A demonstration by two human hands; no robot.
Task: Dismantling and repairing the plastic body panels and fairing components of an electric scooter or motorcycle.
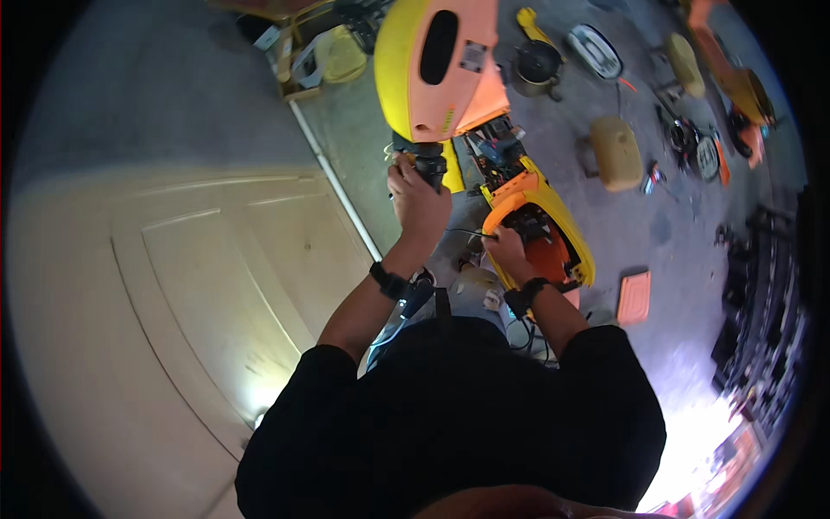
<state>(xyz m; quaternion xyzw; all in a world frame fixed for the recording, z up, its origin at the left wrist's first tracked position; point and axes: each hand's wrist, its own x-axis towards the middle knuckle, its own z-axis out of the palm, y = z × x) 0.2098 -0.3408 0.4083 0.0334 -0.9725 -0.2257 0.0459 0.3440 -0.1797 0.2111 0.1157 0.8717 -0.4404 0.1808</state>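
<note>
My left fingers (406, 173) were wrapped tight around the black handlebar grip (426, 162) of the yellow and orange scooter (450, 78), the left hand (417, 201) closed right on it, while my right hand (508, 251) lay against the opened rear body shell (553, 221); those fingers seemed curled on a thin dark rod or wire (471, 233), though I could not tell for sure that they were clamped on it. I judged the grip rubbery and sure to hold, the firmest place to steady the machine, and the scooter itself heavy enough that I would want it braced rather than lifted. The plastic shell looked stiff but thin, smooth and a little slippery, likely to crack at its edges if levered, so its rim seemed the sensible place to take it. Inside it showed dark wiring and parts that I reckoned delicate. The scooter stood on the grey concrete floor (380, 130) in front of me, its rounded front fairing yellow at the side and salmon orange on top with a dark oval opening. Further out lay loose yellow panels (616, 151), an orange cover (634, 297) and a metal pot (538, 65), with a pale panelled door (199, 277) at my left.
</note>
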